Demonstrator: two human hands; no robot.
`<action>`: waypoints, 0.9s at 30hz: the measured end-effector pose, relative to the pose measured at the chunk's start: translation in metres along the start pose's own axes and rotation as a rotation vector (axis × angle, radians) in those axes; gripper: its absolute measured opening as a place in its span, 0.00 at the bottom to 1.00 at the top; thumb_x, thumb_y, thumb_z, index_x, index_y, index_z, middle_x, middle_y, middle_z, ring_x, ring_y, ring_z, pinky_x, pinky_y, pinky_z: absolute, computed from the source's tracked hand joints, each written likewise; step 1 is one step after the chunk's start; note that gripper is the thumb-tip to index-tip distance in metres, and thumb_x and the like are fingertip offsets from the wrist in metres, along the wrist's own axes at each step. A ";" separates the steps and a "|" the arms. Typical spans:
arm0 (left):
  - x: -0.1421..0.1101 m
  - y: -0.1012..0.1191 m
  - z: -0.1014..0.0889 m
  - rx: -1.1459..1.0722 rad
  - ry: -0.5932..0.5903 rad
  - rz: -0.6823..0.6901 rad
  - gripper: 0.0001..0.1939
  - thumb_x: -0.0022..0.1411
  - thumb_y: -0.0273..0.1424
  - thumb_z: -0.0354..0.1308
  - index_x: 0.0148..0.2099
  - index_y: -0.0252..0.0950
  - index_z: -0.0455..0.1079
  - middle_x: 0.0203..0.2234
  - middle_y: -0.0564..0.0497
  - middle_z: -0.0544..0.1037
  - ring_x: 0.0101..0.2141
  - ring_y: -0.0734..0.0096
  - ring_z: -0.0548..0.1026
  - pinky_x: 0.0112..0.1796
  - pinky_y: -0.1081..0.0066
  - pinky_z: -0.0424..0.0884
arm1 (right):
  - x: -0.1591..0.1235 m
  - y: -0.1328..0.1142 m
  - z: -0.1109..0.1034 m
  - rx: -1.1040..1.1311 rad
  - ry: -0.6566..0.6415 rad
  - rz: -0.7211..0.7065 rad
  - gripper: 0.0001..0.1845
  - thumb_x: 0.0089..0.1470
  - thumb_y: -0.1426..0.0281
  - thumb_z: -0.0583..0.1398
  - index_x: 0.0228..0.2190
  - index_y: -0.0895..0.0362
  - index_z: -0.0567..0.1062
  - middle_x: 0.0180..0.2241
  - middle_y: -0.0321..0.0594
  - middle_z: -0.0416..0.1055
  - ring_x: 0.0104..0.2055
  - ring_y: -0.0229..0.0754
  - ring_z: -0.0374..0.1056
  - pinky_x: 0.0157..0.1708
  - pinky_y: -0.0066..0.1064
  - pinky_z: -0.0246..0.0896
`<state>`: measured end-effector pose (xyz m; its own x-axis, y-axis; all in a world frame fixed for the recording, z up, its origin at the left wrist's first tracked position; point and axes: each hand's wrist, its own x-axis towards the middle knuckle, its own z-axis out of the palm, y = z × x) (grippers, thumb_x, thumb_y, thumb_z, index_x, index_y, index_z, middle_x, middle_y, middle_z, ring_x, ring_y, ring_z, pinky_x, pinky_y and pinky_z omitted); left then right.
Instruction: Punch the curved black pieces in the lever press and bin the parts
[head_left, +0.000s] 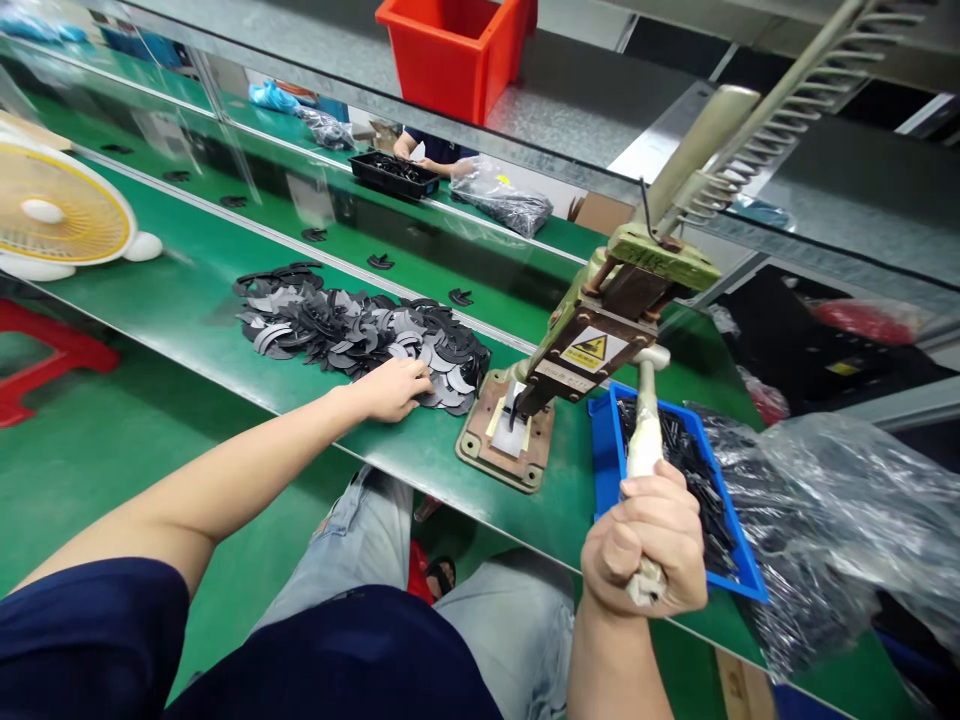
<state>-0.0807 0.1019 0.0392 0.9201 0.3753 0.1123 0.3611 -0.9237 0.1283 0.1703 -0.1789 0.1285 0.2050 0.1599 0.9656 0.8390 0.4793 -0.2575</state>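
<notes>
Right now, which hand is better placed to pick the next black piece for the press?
Left. The left hand already rests on the edge of the pile of black pieces beside the press. The right hand is closed around the press lever handle, over the blue tray.

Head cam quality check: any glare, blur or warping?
Head view: wide-angle warp bends the green bench edges; glare streaks on the clear divider; fan at left soft and overexposed; left hand on the black parts and right hand on the press handle sharp.
</notes>
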 end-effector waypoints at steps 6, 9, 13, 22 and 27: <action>0.005 0.001 -0.010 0.008 -0.003 0.055 0.14 0.60 0.31 0.67 0.49 0.38 0.77 0.53 0.39 0.73 0.52 0.49 0.71 0.52 0.55 0.65 | 0.000 0.000 -0.001 -0.005 -0.006 0.012 0.13 0.54 0.71 0.63 0.23 0.53 0.66 0.24 0.31 0.68 0.32 0.43 0.71 0.50 0.59 0.70; 0.003 0.004 -0.012 0.001 0.026 0.122 0.08 0.64 0.31 0.64 0.46 0.39 0.76 0.53 0.40 0.74 0.54 0.50 0.71 0.53 0.55 0.65 | 0.000 0.000 -0.001 0.003 -0.005 0.007 0.13 0.55 0.71 0.63 0.22 0.54 0.66 0.23 0.31 0.68 0.32 0.43 0.71 0.51 0.59 0.70; -0.004 0.013 -0.014 -0.054 -0.008 0.156 0.08 0.71 0.29 0.54 0.46 0.39 0.75 0.41 0.45 0.75 0.40 0.61 0.74 0.42 0.65 0.68 | -0.001 0.000 0.000 0.008 0.001 0.003 0.15 0.56 0.69 0.64 0.22 0.54 0.65 0.24 0.31 0.68 0.32 0.42 0.71 0.52 0.57 0.69; 0.001 0.050 -0.021 -0.206 -0.017 0.081 0.16 0.70 0.27 0.54 0.58 0.39 0.71 0.44 0.44 0.80 0.47 0.58 0.77 0.48 0.65 0.70 | -0.002 0.001 0.003 0.009 0.028 0.000 0.16 0.57 0.67 0.63 0.22 0.54 0.65 0.23 0.31 0.67 0.33 0.40 0.71 0.53 0.55 0.69; 0.012 0.071 0.013 -0.601 0.073 -0.164 0.09 0.67 0.29 0.60 0.49 0.39 0.72 0.41 0.48 0.81 0.41 0.63 0.79 0.45 0.66 0.73 | 0.000 -0.001 0.002 -0.004 0.012 0.006 0.15 0.57 0.69 0.64 0.22 0.54 0.66 0.23 0.31 0.67 0.32 0.41 0.71 0.52 0.57 0.69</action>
<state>-0.0423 0.0394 0.0372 0.8395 0.5324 0.1088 0.3286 -0.6568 0.6787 0.1681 -0.1781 0.1285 0.2158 0.1526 0.9644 0.8396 0.4752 -0.2631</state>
